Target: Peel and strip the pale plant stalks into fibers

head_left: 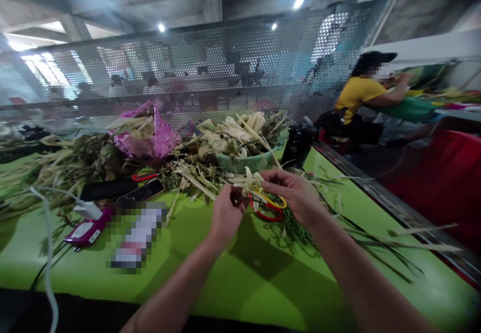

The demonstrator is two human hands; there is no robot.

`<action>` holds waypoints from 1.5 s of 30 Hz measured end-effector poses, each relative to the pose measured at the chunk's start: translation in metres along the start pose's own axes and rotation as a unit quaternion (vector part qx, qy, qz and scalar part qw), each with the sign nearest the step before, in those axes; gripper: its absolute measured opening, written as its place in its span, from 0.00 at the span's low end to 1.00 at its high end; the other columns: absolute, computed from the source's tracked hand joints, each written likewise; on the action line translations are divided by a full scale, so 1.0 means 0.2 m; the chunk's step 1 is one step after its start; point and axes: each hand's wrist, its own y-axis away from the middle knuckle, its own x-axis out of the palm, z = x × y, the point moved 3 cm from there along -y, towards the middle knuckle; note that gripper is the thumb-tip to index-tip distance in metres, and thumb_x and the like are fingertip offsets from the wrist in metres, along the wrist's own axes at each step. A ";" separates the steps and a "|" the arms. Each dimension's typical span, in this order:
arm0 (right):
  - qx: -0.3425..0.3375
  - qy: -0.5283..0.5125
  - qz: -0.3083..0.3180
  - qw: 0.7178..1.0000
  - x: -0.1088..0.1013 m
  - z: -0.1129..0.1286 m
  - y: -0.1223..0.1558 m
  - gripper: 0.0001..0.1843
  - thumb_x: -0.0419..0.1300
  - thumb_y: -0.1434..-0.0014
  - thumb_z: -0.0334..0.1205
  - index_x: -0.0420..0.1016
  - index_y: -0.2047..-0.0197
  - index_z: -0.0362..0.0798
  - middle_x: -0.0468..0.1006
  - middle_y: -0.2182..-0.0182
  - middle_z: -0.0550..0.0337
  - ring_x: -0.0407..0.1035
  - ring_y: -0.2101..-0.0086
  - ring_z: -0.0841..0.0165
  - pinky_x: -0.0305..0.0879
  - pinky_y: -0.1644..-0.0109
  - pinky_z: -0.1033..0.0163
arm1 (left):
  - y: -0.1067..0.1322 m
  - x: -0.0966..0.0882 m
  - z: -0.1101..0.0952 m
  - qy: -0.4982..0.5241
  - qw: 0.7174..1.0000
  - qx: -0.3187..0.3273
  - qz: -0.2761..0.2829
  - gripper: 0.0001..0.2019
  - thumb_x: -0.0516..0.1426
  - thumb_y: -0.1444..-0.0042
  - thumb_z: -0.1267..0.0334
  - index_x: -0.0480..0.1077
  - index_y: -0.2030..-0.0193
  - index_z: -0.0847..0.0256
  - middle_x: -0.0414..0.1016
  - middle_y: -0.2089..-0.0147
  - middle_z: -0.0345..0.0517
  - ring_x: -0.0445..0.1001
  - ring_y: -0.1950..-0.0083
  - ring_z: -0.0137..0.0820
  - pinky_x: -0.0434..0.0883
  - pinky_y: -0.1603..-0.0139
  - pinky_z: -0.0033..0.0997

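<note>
My left hand (228, 209) is closed, its fingertips pinching the lower left side of a small bundle of pale, dry husk strips (248, 183). From the other side my right hand (291, 193) closes thumb and fingers on the same bundle, above the table. Scissors with red and yellow handles (268, 217) show just below the bundle, between the hands; their blades are hidden, and I cannot tell whether a hand touches them. Thin green stems (293, 230) lie beneath and beside my right hand.
Behind my hands stands a green basket (244, 162) heaped with dry husks. A pink bag (146, 135), a black bottle (298, 145), a phone (145, 192) and a purple power strip (88, 228) are around. Long stalks (406, 245) stick out rightward. A person in yellow (361, 92) sits beyond.
</note>
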 end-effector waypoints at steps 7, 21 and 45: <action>0.010 0.054 0.048 0.997 0.03 -0.01 0.01 0.12 0.68 0.52 0.46 0.75 0.69 0.47 0.74 0.73 0.62 0.67 0.71 0.70 0.64 0.64 0.65 | 0.01 0.04 -0.03 0.160 0.983 -0.008 0.085 0.15 0.61 0.53 0.68 0.65 0.57 0.62 0.71 0.63 0.43 0.68 0.63 0.28 0.66 0.62 0.27; -0.033 0.142 0.083 0.986 0.05 0.02 0.02 0.10 0.64 0.48 0.46 0.75 0.68 0.48 0.74 0.70 0.61 0.66 0.69 0.69 0.63 0.64 0.64 | -0.02 0.01 -0.06 0.286 0.946 -0.114 0.099 0.20 0.68 0.61 0.56 0.67 0.64 0.62 0.73 0.68 0.42 0.70 0.68 0.26 0.67 0.65 0.27; -0.053 0.200 0.101 0.973 0.03 0.04 0.03 0.09 0.60 0.43 0.45 0.74 0.66 0.48 0.73 0.70 0.61 0.66 0.67 0.69 0.62 0.62 0.65 | -0.01 -0.03 -0.08 0.330 0.914 -0.166 0.169 0.18 0.67 0.57 0.58 0.75 0.60 0.64 0.77 0.64 0.46 0.72 0.64 0.27 0.68 0.56 0.29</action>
